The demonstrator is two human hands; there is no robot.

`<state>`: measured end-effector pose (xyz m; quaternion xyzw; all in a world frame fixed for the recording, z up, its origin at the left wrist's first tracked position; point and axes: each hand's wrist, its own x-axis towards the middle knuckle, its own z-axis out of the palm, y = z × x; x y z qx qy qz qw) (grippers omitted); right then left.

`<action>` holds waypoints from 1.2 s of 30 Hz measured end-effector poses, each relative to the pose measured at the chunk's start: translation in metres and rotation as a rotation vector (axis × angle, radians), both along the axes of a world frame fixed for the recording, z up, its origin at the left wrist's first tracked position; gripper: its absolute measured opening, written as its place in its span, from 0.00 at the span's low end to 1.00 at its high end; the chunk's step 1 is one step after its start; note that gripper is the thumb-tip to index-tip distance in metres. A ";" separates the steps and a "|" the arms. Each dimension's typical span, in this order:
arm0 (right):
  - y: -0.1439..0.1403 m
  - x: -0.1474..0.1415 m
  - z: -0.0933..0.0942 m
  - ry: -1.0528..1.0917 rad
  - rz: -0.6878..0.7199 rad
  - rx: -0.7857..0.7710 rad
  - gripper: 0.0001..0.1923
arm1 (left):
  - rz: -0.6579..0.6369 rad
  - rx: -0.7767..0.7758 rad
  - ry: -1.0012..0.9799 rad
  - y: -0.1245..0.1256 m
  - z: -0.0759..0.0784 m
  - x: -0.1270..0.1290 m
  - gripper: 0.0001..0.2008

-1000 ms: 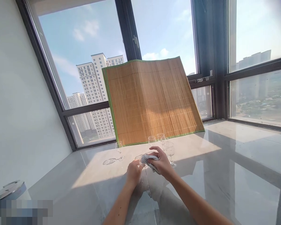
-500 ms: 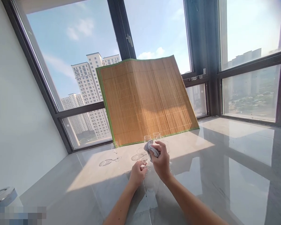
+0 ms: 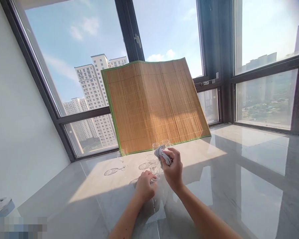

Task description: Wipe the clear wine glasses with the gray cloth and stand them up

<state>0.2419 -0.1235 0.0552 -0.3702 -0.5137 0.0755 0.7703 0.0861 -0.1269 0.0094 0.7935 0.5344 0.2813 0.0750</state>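
Observation:
My left hand (image 3: 145, 186) is low over the shiny tiled surface, its fingers closed at the round clear foot of a stemmed glass (image 3: 154, 178). The rest of that glass is hard to make out against other clear glass behind it. Just to the right, my right hand (image 3: 173, 167) grips a bunched grey-white cloth (image 3: 162, 155). Behind the cloth the rims of two more glasses (image 3: 165, 142) show, their lower parts partly hidden. Off to the left, a separate stemmed glass (image 3: 121, 156) stands upright and casts a shadow.
A bamboo mat (image 3: 154, 106) with green edging leans against the window frame (image 3: 131, 30) behind the glasses. At the lower left is a white lidded container (image 3: 1, 206), partly blurred out. Pale glossy tiles (image 3: 229, 186) reflect the windows.
My left hand has turned and closed further around the glass foot, with its knuckles now more to the camera. The cloth and my right hand have shifted slightly to the right.

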 end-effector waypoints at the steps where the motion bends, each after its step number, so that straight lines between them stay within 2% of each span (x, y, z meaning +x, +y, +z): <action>1: 0.000 0.001 0.001 0.015 -0.003 -0.002 0.17 | -0.025 -0.024 0.023 -0.002 0.000 0.002 0.14; 5: -0.001 0.004 0.005 0.059 -0.008 -0.008 0.16 | -0.098 -0.064 0.107 -0.004 -0.001 0.008 0.23; 9: -0.002 0.003 0.006 0.042 -0.003 -0.004 0.15 | -0.087 -0.109 0.204 0.000 -0.001 0.012 0.26; 15: -0.004 0.005 0.013 0.106 -0.020 0.032 0.15 | -0.076 -0.095 0.259 0.011 -0.005 0.014 0.28; 21: -0.003 0.007 0.017 0.268 0.093 -0.008 0.21 | -0.092 -0.098 0.260 0.016 -0.011 0.013 0.28; 29: 0.001 0.026 0.026 0.400 0.026 0.043 0.23 | -0.083 -0.144 0.239 0.027 -0.012 0.012 0.28; 33: 0.003 0.026 0.025 0.378 0.012 0.047 0.23 | -0.085 -0.162 0.225 0.027 -0.011 0.013 0.28; 36: -0.001 0.017 0.019 0.281 0.021 0.042 0.22 | -0.086 -0.136 0.217 0.026 -0.011 0.016 0.27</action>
